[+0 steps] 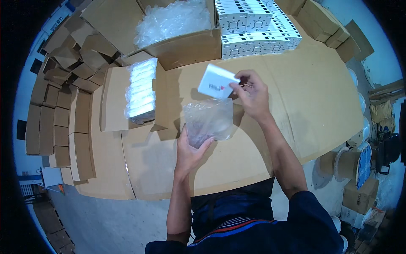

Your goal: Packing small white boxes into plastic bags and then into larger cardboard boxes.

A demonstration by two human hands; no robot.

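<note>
White box (216, 81) tilted above clear plastic bag (209, 119), pinched at one corner by right hand (253, 95) fingers. Left hand (191, 151) fingers grip bag's lower edge over cardboard-covered counter (296, 106). Best practice, likely: keep bag mouth wide, lead box in corner-first.

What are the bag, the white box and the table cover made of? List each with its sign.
Clear bag: thin plastic film, glossy, crinkled, see-through.
White box: smooth, matte; probably plastic or coated card.
Table cover: brown cardboard, matte, with fold creases.
</note>
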